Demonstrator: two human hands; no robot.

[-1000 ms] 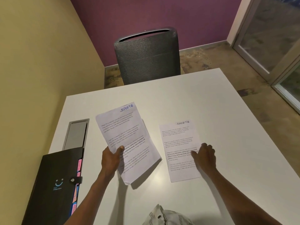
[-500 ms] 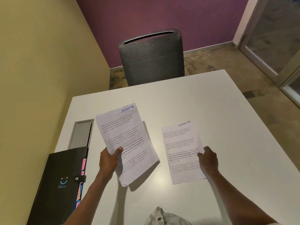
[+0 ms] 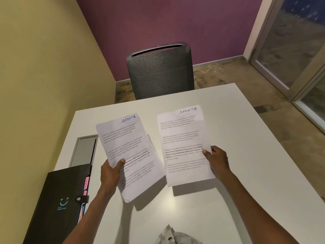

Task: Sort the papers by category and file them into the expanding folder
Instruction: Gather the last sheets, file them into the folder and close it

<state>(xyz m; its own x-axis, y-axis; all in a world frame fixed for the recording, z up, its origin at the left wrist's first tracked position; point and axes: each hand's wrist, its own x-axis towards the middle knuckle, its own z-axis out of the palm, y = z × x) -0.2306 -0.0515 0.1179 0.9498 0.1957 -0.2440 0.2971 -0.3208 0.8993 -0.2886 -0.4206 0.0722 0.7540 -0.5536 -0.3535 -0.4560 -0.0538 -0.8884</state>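
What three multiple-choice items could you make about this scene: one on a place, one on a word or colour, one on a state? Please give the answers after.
1. Where does the black expanding folder lie?
A. On the chair
B. At the table's left edge, near the person
C. Under the right sheet

2. Which handwritten word heads both front sheets?
A. SPORTS
B. HEALTH
C. MUSIC

3. How is the folder's flap?
A. Torn off
B. Wide open
C. Closed with its snap strap

Answers:
1. B: it lies beside the left forearm, on the white table.
2. A: the word tops the stack of papers in the left hand and the single sheet in the right hand.
3. C: the strap crosses the folder's edge, over the coloured tabs.
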